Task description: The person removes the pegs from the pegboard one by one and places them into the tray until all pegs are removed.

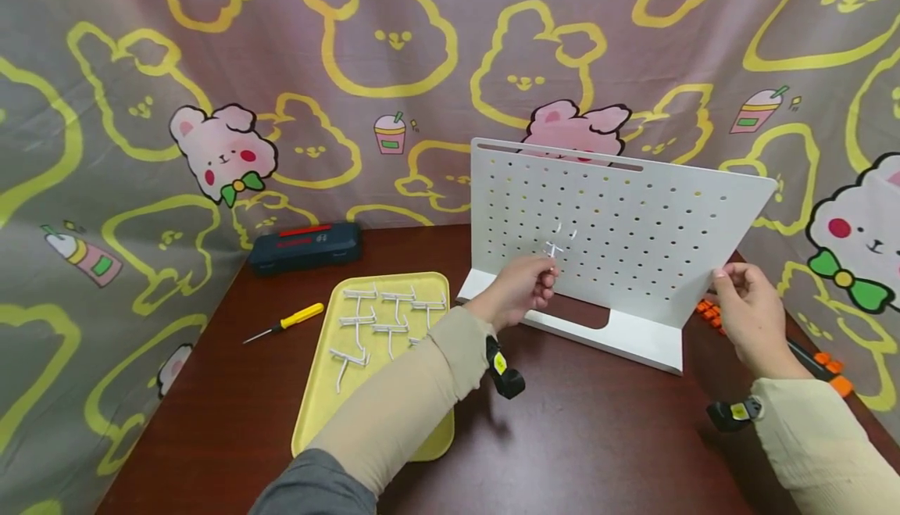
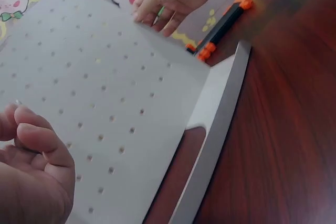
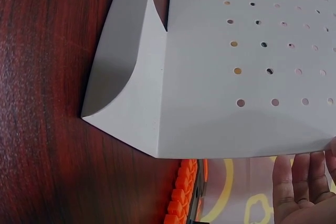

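Observation:
A white pegboard (image 1: 619, 226) stands on its folded base on the table. At its lower middle, my left hand (image 1: 516, 288) pinches a white pegboard hook (image 1: 554, 249) against the holes; in the left wrist view only a small white tip shows above the fingers (image 2: 39, 137). Just above that hook, two white prongs (image 1: 566, 232) stick up in front of the board. My right hand (image 1: 755, 320) grips the board's right edge, thumb in front and fingers behind, as the right wrist view also shows with fingers (image 3: 302, 177) below the edge.
Left of the board lies a yellow tray (image 1: 319, 413) with several white hooks (image 1: 390, 329), partly under my left forearm. A yellow-handled screwdriver (image 1: 302, 316) and a dark blue case (image 1: 305, 249) sit farther left. Behind the board's right end is a black-and-orange tool (image 1: 808, 359).

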The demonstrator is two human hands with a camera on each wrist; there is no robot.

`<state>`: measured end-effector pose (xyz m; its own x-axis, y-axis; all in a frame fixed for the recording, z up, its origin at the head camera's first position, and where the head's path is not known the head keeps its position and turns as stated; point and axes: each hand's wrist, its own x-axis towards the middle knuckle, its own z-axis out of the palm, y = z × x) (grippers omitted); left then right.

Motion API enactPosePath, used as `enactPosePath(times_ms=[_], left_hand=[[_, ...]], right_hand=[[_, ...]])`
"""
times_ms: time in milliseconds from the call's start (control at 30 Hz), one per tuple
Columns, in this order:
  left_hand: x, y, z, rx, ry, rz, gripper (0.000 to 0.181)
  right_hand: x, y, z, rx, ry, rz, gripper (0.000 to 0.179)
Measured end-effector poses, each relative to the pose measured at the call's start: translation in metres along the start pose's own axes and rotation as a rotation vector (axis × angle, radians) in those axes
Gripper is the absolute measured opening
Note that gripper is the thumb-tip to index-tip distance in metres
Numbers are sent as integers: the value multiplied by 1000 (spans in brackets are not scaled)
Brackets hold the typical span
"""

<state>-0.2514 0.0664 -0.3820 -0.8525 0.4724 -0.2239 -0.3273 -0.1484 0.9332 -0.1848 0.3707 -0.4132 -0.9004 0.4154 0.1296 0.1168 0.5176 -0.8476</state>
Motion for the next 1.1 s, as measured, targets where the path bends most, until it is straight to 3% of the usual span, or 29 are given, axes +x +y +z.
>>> enactPosePath(times_ms=[433,667,867,1100], left_hand=[[-46,5,-64,53,113,78,29],[-81,12,-109,133,185,115,29],[-117,11,-142,250,242,103,29],[-150,-1,-161,366,281,36,29]], right_hand=[[1,-1,-1,-10,-14,-2,38],[0,-2,1,-21,-13,8,40],[1,1,1,-9,-11,-5,36],[2,1,1,38,-1,-29,28]])
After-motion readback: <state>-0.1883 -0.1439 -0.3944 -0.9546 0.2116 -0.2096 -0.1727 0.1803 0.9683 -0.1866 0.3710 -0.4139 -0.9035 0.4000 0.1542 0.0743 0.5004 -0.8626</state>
